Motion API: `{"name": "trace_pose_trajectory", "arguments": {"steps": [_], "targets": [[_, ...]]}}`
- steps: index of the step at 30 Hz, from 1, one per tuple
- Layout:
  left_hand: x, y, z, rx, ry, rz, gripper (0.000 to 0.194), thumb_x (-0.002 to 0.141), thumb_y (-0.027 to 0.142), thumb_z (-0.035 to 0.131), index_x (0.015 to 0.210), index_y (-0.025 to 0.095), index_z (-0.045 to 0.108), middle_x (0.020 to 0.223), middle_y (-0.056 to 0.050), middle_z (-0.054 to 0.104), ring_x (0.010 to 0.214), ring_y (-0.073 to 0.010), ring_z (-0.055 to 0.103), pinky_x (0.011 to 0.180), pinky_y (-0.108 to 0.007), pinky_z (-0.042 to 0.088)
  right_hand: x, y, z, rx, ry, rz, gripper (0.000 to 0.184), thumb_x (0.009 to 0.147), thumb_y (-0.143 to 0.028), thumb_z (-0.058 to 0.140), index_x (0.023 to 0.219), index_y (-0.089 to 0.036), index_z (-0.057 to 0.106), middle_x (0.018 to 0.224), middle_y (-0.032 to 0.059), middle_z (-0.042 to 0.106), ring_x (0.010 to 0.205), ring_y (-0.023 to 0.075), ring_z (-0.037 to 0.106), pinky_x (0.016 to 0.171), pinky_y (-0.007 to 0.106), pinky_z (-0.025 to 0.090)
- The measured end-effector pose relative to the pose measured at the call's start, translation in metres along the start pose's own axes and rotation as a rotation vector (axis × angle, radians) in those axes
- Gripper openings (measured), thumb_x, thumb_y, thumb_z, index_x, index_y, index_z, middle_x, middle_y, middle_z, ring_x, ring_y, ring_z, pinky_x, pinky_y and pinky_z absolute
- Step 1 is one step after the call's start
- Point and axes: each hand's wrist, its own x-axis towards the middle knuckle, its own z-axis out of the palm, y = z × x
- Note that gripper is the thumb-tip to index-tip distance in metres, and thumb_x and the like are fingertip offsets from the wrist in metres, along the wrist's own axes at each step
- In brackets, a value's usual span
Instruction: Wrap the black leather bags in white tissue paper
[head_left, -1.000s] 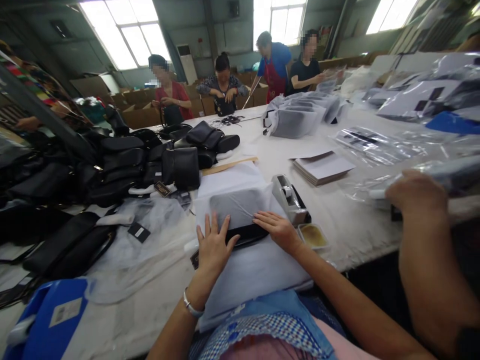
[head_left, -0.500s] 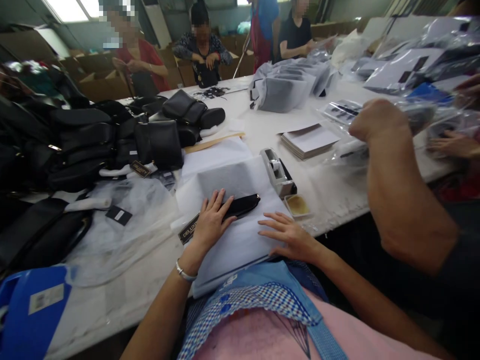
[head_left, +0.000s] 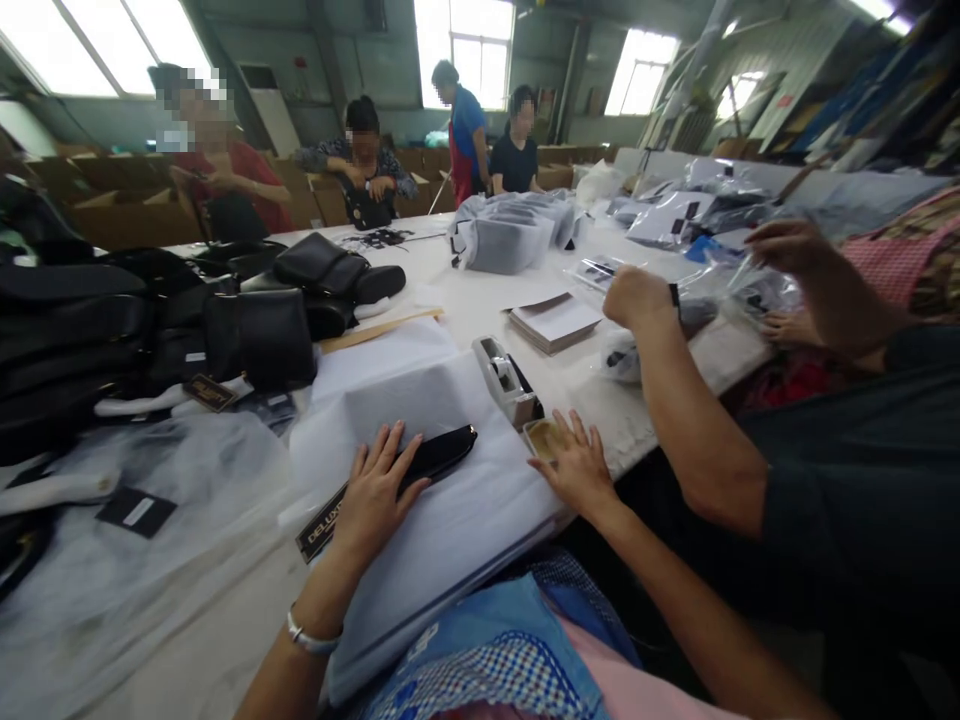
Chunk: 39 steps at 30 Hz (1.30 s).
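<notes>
My left hand [head_left: 373,492] lies flat with fingers spread on a black purse [head_left: 435,455] that sits half wrapped in white tissue paper [head_left: 450,520] on the table. A black tag reading "DELUX" [head_left: 319,525] sticks out beside my wrist. My right hand [head_left: 574,463] is open, fingers spread, resting at the paper's right edge, touching a small tray with a yellow sponge [head_left: 541,437].
A tape dispenser [head_left: 504,375] stands behind the tray. Black bags [head_left: 225,330] are piled at the left. A person's arm [head_left: 675,400] close on my right handles plastic bags. Paper cards [head_left: 555,320], wrapped purses [head_left: 510,235] and several seated workers lie farther back.
My right hand slid right off the paper to the sponge tray. My left hand stayed on the purse. The view turned to the right, and the neighbour's arm came nearer.
</notes>
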Motion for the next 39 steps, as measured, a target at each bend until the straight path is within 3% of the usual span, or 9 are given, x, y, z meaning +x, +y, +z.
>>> {"name": "trace_pose_trajectory", "arguments": {"steps": [8, 15, 17, 20, 22, 25, 28, 32, 39], "targets": [[0.000, -0.002, 0.004, 0.001, 0.016, -0.001, 0.060, 0.095, 0.044, 0.051, 0.149, 0.025, 0.035, 0.159, -0.011, 0.025, 0.146, -0.0335, 0.026, 0.113, -0.057, 0.032, 0.004, 0.004, 0.005, 0.089, -0.197, 0.041, 0.053, 0.091, -0.062, 0.047, 0.115, -0.021, 0.071, 0.157, 0.0102, 0.031, 0.147, 0.0362, 0.015, 0.115, 0.063, 0.014], [-0.001, -0.003, 0.003, 0.004, -0.011, -0.001, 0.060, 0.094, 0.043, 0.052, 0.149, 0.025, 0.035, 0.160, -0.010, 0.026, 0.147, -0.0321, 0.024, 0.114, -0.056, 0.031, -0.002, -0.005, -0.010, 0.876, 0.076, 0.331, 0.041, 0.094, -0.053, 0.049, 0.113, -0.023, 0.069, 0.129, 0.0081, 0.064, 0.120, 0.0259, 0.059, 0.104, 0.046, 0.046], [-0.001, -0.002, 0.000, 0.001, -0.024, -0.014, 0.060, 0.095, 0.043, 0.052, 0.150, 0.026, 0.034, 0.160, -0.010, 0.024, 0.147, -0.0318, 0.023, 0.115, -0.056, 0.030, -0.006, -0.016, -0.021, 0.817, 0.156, 0.231, 0.031, 0.088, -0.050, 0.062, 0.102, -0.024, 0.071, 0.120, 0.0066, 0.069, 0.118, 0.0274, 0.060, 0.108, 0.050, 0.041], [0.000, 0.000, -0.002, -0.012, -0.037, -0.027, 0.060, 0.095, 0.042, 0.052, 0.150, 0.026, 0.034, 0.160, -0.010, 0.024, 0.147, -0.0315, 0.023, 0.115, -0.056, 0.028, -0.010, -0.030, -0.039, 0.462, 0.287, 0.050, 0.015, 0.085, -0.039, 0.069, 0.089, -0.025, 0.071, 0.119, 0.0035, 0.069, 0.130, 0.0311, 0.049, 0.117, 0.062, 0.016], [0.000, 0.000, -0.002, -0.023, -0.037, -0.028, 0.060, 0.094, 0.041, 0.052, 0.150, 0.026, 0.034, 0.160, -0.010, 0.024, 0.148, -0.0313, 0.022, 0.116, -0.056, 0.027, -0.012, -0.032, -0.046, 0.295, 0.326, -0.003, 0.010, 0.087, -0.033, 0.068, 0.093, -0.026, 0.071, 0.125, 0.0029, 0.066, 0.135, 0.0315, 0.043, 0.118, 0.064, 0.008], [0.000, 0.000, -0.002, -0.032, -0.033, -0.031, 0.060, 0.094, 0.040, 0.053, 0.149, 0.026, 0.035, 0.160, -0.010, 0.024, 0.148, -0.0313, 0.021, 0.117, -0.055, 0.026, -0.016, -0.031, -0.047, 0.262, 0.303, -0.082, 0.011, 0.088, -0.031, 0.067, 0.096, -0.025, 0.071, 0.130, 0.0048, 0.063, 0.135, 0.0307, 0.043, 0.117, 0.060, 0.019], [0.001, 0.000, -0.003, -0.043, -0.032, -0.036, 0.060, 0.094, 0.040, 0.054, 0.149, 0.026, 0.036, 0.160, -0.010, 0.024, 0.148, -0.0314, 0.021, 0.117, -0.055, 0.025, -0.027, -0.032, -0.042, 0.324, 0.162, -0.282, 0.014, 0.090, -0.032, 0.065, 0.100, -0.025, 0.072, 0.134, 0.0051, 0.061, 0.137, 0.0294, 0.042, 0.115, 0.056, 0.028], [0.001, 0.002, -0.005, -0.057, -0.033, -0.042, 0.059, 0.094, 0.038, 0.054, 0.148, 0.026, 0.037, 0.160, -0.010, 0.024, 0.147, -0.0316, 0.022, 0.117, -0.056, 0.025, -0.042, -0.044, -0.032, 0.360, -0.051, -0.546, 0.032, 0.090, -0.038, 0.065, 0.119, -0.025, 0.066, 0.137, 0.0061, 0.058, 0.138, 0.0305, 0.039, 0.117, 0.059, 0.022], [0.001, 0.004, -0.010, -0.046, -0.073, -0.053, 0.059, 0.093, 0.037, 0.055, 0.148, 0.025, 0.037, 0.161, -0.010, 0.023, 0.148, -0.0306, 0.021, 0.117, -0.054, 0.025, -0.039, -0.056, -0.012, 0.495, -0.114, -0.572, 0.020, 0.090, -0.031, 0.065, 0.108, -0.024, 0.069, 0.106, 0.0039, 0.072, 0.108, 0.0214, 0.061, 0.112, 0.051, 0.032]]}}
